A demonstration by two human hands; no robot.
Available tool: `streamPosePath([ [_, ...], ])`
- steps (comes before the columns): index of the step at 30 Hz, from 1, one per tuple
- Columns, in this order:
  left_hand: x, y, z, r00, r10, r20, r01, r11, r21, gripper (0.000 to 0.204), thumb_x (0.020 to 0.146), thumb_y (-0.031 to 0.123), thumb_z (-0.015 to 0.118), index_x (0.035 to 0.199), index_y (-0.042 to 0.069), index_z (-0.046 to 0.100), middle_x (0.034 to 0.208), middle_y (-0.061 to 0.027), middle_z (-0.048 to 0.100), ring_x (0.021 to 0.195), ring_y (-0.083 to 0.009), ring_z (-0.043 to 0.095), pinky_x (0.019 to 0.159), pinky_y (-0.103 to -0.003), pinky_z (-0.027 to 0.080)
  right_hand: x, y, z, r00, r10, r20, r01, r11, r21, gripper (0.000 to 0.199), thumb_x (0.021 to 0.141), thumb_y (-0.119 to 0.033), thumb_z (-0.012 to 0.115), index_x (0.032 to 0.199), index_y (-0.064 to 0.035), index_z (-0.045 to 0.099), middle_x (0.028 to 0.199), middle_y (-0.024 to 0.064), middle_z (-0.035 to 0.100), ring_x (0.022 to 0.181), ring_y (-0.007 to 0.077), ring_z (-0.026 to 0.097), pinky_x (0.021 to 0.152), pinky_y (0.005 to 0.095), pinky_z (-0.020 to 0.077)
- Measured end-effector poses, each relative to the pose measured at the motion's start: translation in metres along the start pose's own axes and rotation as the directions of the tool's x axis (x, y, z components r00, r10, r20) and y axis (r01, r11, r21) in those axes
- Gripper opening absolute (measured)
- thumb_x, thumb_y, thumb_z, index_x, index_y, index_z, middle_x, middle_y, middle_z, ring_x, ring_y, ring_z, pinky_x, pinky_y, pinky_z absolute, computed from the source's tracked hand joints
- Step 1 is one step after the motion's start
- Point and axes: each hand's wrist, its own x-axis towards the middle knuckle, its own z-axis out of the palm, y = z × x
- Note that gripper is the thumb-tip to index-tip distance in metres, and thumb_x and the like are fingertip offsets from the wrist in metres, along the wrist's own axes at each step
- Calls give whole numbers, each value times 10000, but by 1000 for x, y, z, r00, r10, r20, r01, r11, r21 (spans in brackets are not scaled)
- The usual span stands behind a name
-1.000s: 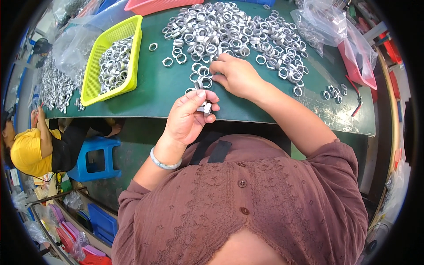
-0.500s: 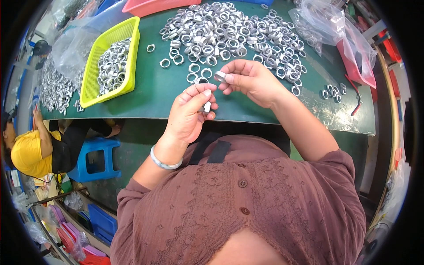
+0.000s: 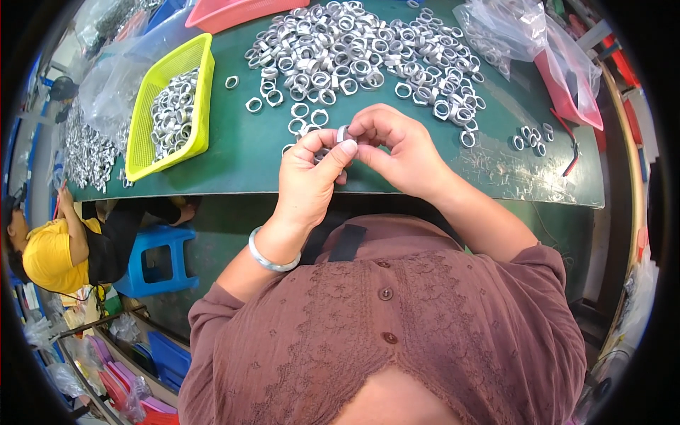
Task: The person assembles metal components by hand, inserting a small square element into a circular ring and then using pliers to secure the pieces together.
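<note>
Between my two hands, over the table's near edge, is a silver metal ring (image 3: 343, 134). My left hand (image 3: 312, 166) pinches it between thumb and forefinger. The fingertips of my right hand (image 3: 398, 145) close on the ring's right side. Another metal piece shows partly under my left fingers, too hidden to make out. Just beyond my left hand several loose rings (image 3: 299, 110) lie on the green table (image 3: 234, 134). Farther off spreads a big heap of like metal rings (image 3: 340, 53), some with flat-sided outer edges.
At the left stands a yellow-green basket (image 3: 205, 106) holding rings. Small metal parts (image 3: 88, 152) are heaped beyond it. Plastic bags (image 3: 506, 32) and a pink tray (image 3: 567, 85) sit at the right, near a small ring group (image 3: 531, 140). A person in yellow (image 3: 53, 255) sits at the far left.
My hands have come together. The ring that my right fingers held apart is now at my left thumb and forefinger, with both hands on it.
</note>
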Motion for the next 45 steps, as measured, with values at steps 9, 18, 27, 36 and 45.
streamPosePath([
  [9,1,3,-3,996,-87,19,89,985,-145,203,866,174,545,1003,29,580,809,-13,559,673,-87,517,536,-208,406,-4,10,-12,989,134,-54,-130,989,76,205,786,9,573,983,-2,521,901,36,539,788,91,541,689,222,455],
  [18,0,4,-14,984,-129,121,158,948,-275,249,881,163,509,1073,10,547,851,-38,556,702,-115,519,545,-220,412,-1,9,-12,982,186,-1,-186,981,-49,173,817,-30,558,982,15,532,909,18,526,847,86,529,736,218,449],
  [27,-8,5,-26,952,-197,235,282,866,-413,308,892,196,432,1089,-22,525,912,-104,587,733,-178,581,525,-256,455,28,24,1,993,114,43,-94,942,-321,208,740,-70,593,939,-15,580,878,125,563,778,226,583,679,314,465],
  [36,-10,-2,-35,954,-227,194,291,853,-433,306,876,266,443,984,0,548,870,-100,565,742,-198,548,489,-245,428,56,36,17,976,86,202,74,737,-672,308,712,-107,632,1010,-56,569,825,110,540,735,270,561,649,359,452],
  [45,-11,8,-23,944,-320,84,330,904,-270,197,878,224,501,927,39,551,747,-21,544,604,-108,511,461,-208,384,35,14,-2,980,35,193,27,951,-309,233,721,-2,627,937,-26,542,810,62,547,696,136,547,623,258,455],
])
